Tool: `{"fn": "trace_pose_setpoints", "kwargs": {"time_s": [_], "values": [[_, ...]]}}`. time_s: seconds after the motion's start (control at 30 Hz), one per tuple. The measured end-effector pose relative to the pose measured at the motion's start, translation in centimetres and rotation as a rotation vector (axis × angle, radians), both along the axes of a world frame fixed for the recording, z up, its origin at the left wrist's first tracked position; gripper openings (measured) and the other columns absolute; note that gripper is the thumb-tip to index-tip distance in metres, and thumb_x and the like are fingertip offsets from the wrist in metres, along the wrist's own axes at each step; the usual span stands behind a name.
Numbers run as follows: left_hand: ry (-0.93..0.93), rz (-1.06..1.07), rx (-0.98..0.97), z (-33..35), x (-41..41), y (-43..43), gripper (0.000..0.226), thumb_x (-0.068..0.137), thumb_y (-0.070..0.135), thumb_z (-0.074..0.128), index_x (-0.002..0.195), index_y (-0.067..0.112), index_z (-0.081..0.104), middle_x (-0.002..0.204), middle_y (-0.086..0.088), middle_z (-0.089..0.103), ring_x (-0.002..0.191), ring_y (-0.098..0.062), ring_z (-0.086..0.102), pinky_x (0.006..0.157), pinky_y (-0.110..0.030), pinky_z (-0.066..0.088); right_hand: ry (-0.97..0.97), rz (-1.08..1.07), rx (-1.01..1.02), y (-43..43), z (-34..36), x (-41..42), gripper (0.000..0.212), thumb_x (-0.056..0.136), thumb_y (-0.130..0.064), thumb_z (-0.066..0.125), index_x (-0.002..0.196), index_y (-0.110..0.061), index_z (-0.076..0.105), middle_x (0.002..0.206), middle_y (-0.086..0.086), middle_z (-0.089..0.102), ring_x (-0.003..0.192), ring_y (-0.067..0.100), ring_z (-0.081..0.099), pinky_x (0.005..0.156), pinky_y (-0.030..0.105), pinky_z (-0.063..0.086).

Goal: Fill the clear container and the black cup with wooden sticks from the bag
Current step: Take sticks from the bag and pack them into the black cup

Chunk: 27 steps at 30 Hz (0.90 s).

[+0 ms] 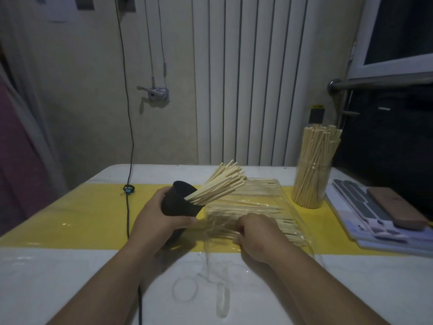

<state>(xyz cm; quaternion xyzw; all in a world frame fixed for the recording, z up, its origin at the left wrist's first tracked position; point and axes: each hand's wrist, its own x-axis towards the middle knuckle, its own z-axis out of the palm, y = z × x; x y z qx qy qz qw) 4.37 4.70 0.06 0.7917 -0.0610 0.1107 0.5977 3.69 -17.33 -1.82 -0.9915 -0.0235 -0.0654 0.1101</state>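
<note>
Pale thin wooden sticks [255, 213] in clear plastic bag [284, 195]: light, stiff, slippery; pinch mid-bundle; right fingers [241, 227] curled on them; left fingers [161, 195] wrap tilted black cup [179, 200].

My tabletop [58, 266] carries a yellow strip [77, 219] across its middle; the bag [257, 205] lies there, the clear container [310, 184] toward the right edge.

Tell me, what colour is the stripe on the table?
Yellow stripe, clearest in the head view.
</note>
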Motion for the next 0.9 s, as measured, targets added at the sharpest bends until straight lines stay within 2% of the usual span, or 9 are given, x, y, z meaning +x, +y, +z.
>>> {"fn": "trace_pose_setpoints", "kwargs": {"time_s": [0.17,0.4,0.6,0.77,0.9], "values": [[0.002,0.001,-0.005,-0.2,0.1,0.1,0.065,0.062,0.013,0.092,0.104,0.045,0.055,0.104,0.018,0.065,0.096,-0.006,0.061,0.067,-0.024,0.047,0.026,0.01,-0.01,0.2,0.2,-0.1,0.022,0.093,-0.039,0.062,0.108,-0.022,0.061,0.118,0.005,0.064,0.115,0.03,0.054,0.091,0.033,0.039],[0.012,-0.001,-0.013,-0.3,0.1,0.1,0.067,0.062,0.014,0.092,0.109,0.043,0.055,0.105,0.017,0.064,0.097,-0.009,0.06,0.068,-0.026,0.049,-0.029,0.033,0.023,0.4,0.4,-0.7,0.017,0.093,-0.025,0.058,0.107,-0.021,0.066,0.113,0.006,0.067,0.112,0.03,0.056,0.095,0.031,0.042],[0.013,-0.007,-0.02,-0.2,0.1,0.1,0.063,0.063,0.013,0.092,0.103,0.045,0.055,0.103,0.018,0.064,0.095,-0.008,0.061,0.068,-0.026,0.049,-0.048,0.071,-0.077,0.4,0.7,-1.1,0.023,0.097,-0.033,0.053,0.106,-0.018,0.068,0.113,0.008,0.065,0.11,0.031,0.057,0.087,0.031,0.042],[0.006,0.0,-0.012,-0.3,0.2,0.1,0.064,0.062,0.013,0.092,0.104,0.045,0.055,0.105,0.017,0.064,0.096,-0.008,0.061,0.068,-0.026,0.048,-0.065,0.11,-0.073,0.5,1.0,-1.6,0.027,0.101,-0.037,0.042,0.112,-0.018,0.059,0.115,0.006,0.054,0.108,0.032,0.057,0.08,0.034,0.041],[0.009,0.018,-0.012,-0.2,0.2,0.1,0.065,0.06,0.012,0.093,0.103,0.046,0.057,0.102,0.018,0.067,0.095,-0.006,0.062,0.071,-0.028,0.047,-0.07,0.136,-0.056,0.6,2.1,-2.2,0.015,0.102,-0.038,0.04,0.095,-0.026,0.047,0.109,0.005,0.058,0.101,0.03,0.057,0.07,0.033,0.034]]}}
